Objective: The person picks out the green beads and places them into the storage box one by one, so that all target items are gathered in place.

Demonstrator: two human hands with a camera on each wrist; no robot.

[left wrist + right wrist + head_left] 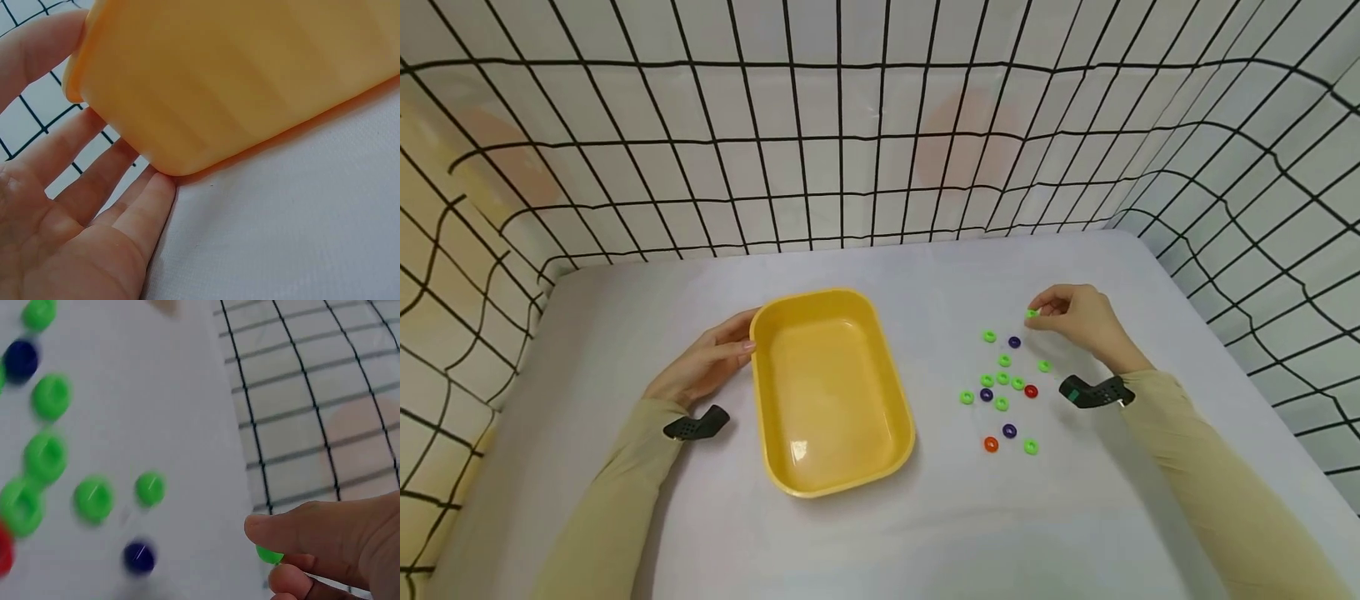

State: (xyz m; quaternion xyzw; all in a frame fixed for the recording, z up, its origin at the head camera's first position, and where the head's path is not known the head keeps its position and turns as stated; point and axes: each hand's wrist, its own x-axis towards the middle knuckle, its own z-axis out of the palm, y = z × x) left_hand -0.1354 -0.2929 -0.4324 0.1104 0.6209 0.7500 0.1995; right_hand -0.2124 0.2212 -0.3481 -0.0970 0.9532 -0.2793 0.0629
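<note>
My right hand (1078, 317) pinches a small green ring-shaped bead (1032, 314) between thumb and fingertips, raised above the white surface. In the right wrist view, the thumb partly hides this bead (270, 554). Nearest below lie a dark purple bead (1014, 342) and a green bead (989, 336). My left hand (703, 362) touches the left side of a yellow rectangular tray (760, 408). Its thumb rests at the rim, and its rather straight fingers lie along the outer wall, as the left wrist view shows. The tray's inside holds nothing visible.
Several more green beads (1004, 361) are scattered right of the tray, among purple beads (1009, 431), a red bead (1031, 391) and an orange-red bead (991, 445). A black wire grid (842, 200) bounds the white table (925, 550) at the back and sides.
</note>
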